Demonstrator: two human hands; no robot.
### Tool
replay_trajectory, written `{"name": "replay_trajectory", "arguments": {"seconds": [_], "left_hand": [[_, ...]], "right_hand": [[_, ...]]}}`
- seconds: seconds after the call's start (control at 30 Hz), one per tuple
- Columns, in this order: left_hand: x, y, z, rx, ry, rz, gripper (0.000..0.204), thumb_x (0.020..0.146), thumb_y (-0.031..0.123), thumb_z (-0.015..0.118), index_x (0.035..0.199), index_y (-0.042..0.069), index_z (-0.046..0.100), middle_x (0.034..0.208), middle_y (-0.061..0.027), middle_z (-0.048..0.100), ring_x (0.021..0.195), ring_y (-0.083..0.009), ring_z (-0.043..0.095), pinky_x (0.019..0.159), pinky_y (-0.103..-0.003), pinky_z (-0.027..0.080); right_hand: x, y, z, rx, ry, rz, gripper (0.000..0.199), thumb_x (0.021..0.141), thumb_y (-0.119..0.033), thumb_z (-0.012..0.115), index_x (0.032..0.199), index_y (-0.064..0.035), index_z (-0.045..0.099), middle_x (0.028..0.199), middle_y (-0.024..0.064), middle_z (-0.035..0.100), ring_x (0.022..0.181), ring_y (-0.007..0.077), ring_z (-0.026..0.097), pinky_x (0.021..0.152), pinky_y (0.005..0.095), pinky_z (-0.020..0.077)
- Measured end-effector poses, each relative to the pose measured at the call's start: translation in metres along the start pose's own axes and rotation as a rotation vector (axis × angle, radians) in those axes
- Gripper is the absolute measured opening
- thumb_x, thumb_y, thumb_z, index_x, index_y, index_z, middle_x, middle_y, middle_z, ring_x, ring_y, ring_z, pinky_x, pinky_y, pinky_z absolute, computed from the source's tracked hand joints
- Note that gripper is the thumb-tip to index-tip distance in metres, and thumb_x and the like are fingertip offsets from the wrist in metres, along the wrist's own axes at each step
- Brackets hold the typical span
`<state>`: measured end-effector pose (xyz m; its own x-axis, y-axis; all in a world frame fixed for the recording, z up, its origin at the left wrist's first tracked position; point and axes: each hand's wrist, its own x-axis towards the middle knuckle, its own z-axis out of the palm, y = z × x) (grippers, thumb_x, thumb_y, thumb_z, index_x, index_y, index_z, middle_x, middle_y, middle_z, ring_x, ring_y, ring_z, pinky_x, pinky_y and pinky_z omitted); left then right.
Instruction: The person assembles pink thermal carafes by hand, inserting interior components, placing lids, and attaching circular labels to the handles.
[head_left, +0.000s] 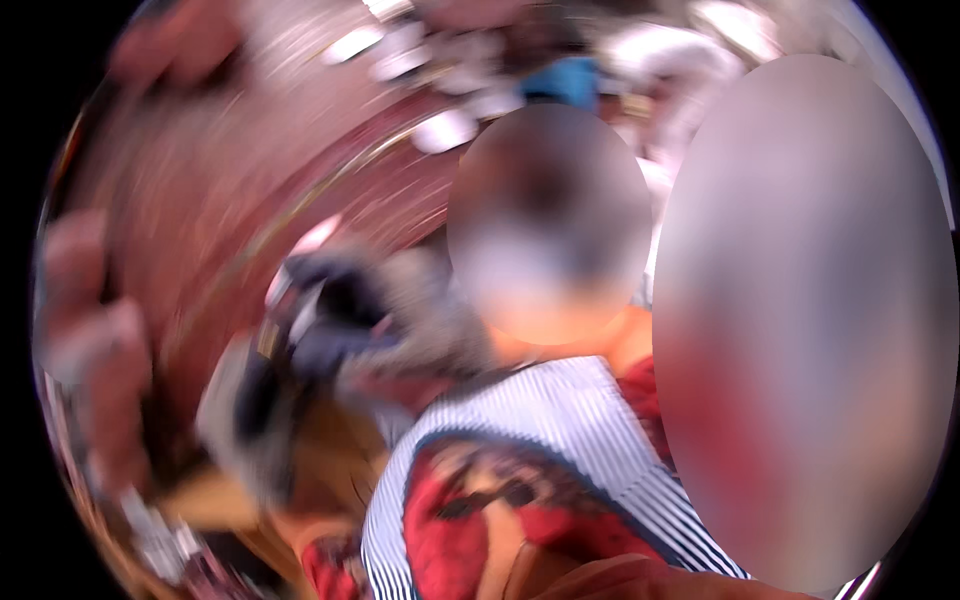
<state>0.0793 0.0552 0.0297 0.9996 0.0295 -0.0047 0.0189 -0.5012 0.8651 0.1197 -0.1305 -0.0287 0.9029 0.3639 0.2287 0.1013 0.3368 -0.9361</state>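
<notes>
Motion smears most of the head view. My right hand (345, 315), in a grey glove with dark fingers, is left of the middle, in front of my striped garment (540, 400). Its fingers look curled, with small pale patches beside them that I cannot make out. Lower and further left is my left hand (250, 415), also in a grey and dark glove, at the end of an orange sleeve (320, 480). The left fingers are too blurred to read. The two gloves are close together, and any thing between them is unclear.
A reddish-brown surface (220, 170) with a pale curved line spreads beyond my hands. Several white rounded things (445, 130) and a blue thing (562, 82) are at the far side. Reddish block shapes (110, 370) line the left. Two blurred ovals hide the right side.
</notes>
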Motion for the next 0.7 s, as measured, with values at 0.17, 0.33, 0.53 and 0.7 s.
{"name": "replay_trajectory", "arguments": {"seconds": [0.17,0.33,0.53,0.7], "left_hand": [[0.041,-0.002,-0.095,0.313,-0.611,0.751,0.039,0.077,-0.008,0.064,0.114,0.003,0.07,0.099,-0.0154,0.067,0.096,-0.0323,0.066,0.08,-0.038,0.054],[0.064,-0.103,-0.042,0.686,-0.207,0.341,0.03,0.093,0.002,0.053,0.121,-0.001,0.064,0.111,-0.0158,0.06,0.099,-0.0293,0.059,0.088,-0.041,0.048],[0.012,-0.068,0.02,-0.299,0.098,0.572,0.055,0.101,0.041,0.042,0.136,0.001,0.053,0.147,-0.0225,0.045,0.142,-0.0394,0.035,0.115,-0.055,0.03],[0.039,-0.109,0.041,-0.145,-0.241,0.759,0.055,0.095,0.035,0.059,0.14,0.006,0.049,0.149,-0.017,0.045,0.144,-0.0428,0.03,0.117,-0.057,0.021]], "right_hand": [[-0.029,0.023,-0.009,-0.795,-0.175,-0.49,0.062,0.088,-0.052,0.064,0.137,-0.015,0.054,0.111,0.0104,0.057,0.099,0.0304,0.058,0.082,0.044,0.0474],[-0.025,0.016,-0.01,-0.843,-0.287,-0.427,0.058,0.085,-0.056,0.061,0.134,-0.0242,0.057,0.113,0.0072,0.058,0.098,0.0313,0.057,0.081,0.0472,0.0461],[-0.018,0.018,-0.006,-0.886,-0.179,-0.215,0.058,0.08,-0.045,0.068,0.129,-0.0184,0.056,0.109,0.0104,0.06,0.092,0.035,0.059,0.082,0.0442,0.0491],[-0.047,-0.077,-0.046,-1.118,0.12,-0.266,0.048,0.091,-0.035,0.062,0.131,-0.0109,0.053,0.123,0.013,0.058,0.113,0.0354,0.058,0.087,0.0466,0.0468]]}}
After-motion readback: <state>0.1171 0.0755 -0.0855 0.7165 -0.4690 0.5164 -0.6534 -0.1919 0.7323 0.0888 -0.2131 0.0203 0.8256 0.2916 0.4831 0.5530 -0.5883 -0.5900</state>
